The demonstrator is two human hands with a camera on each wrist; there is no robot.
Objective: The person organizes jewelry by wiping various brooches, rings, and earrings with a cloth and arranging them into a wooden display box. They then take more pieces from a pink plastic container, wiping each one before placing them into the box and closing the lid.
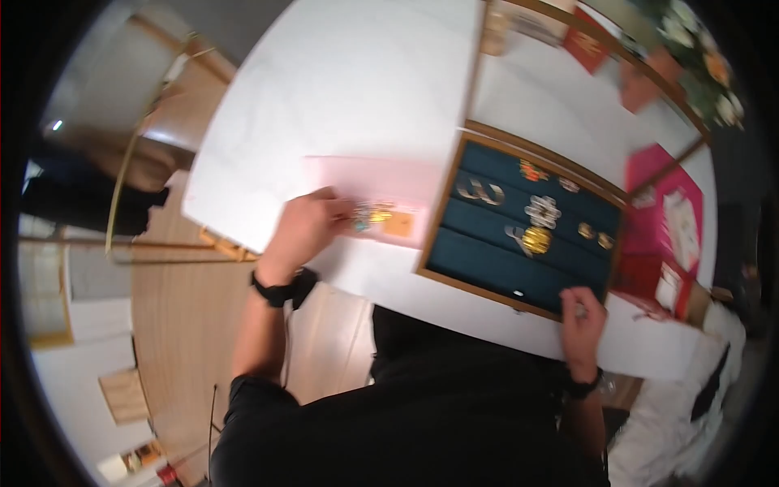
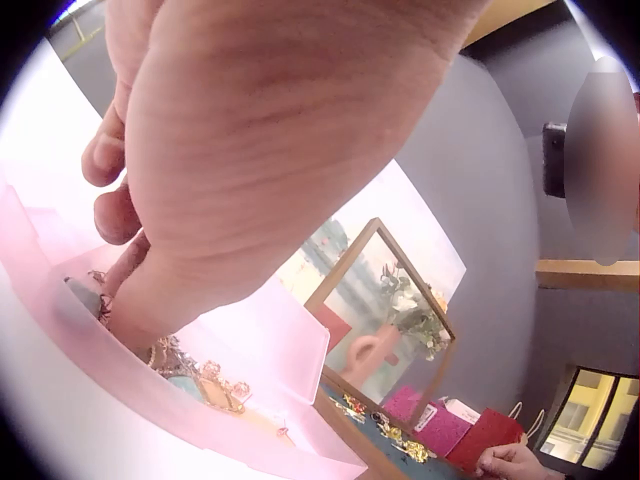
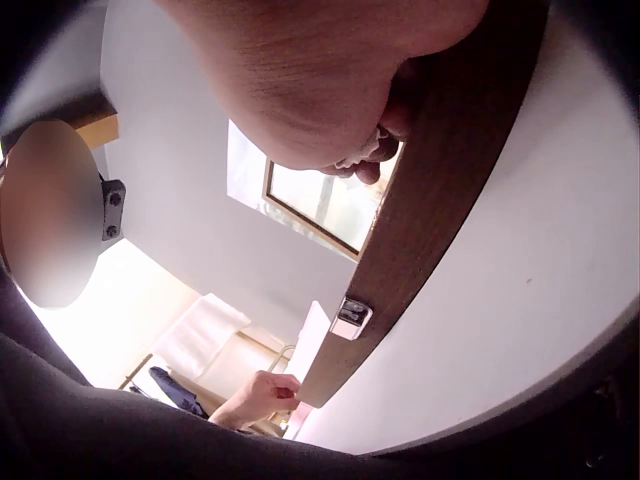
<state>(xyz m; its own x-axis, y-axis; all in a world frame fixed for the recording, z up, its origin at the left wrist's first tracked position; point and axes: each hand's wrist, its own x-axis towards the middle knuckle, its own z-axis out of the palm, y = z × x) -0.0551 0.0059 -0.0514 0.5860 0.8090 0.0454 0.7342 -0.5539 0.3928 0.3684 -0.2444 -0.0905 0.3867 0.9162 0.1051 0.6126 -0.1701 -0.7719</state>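
Note:
My left hand (image 1: 311,227) reaches into a shallow pink box (image 1: 377,174) that holds a small pile of jewellery (image 1: 373,216). In the left wrist view its thumb and fingertips pinch a jewellery piece with a grey stone (image 2: 85,296) at the box wall. Gold-rimmed pieces (image 2: 215,385) lie beside the thumb. My right hand (image 1: 583,323) is at the near right corner of a wooden jewellery case (image 1: 479,294), fingers curled round a small silvery piece (image 3: 360,152), mostly hidden. In the case's dark teal rows sit a silver flower brooch (image 1: 542,211) and a round gold piece (image 1: 535,240).
The case's glass lid (image 1: 560,89) stands raised at the back, with a metal clasp (image 3: 351,318) on the case front. Right of the case are a magenta bag (image 1: 649,174) and a red bag (image 1: 645,284). Flowers (image 1: 686,32) stand behind. The white table's edge (image 1: 219,227) curves at left.

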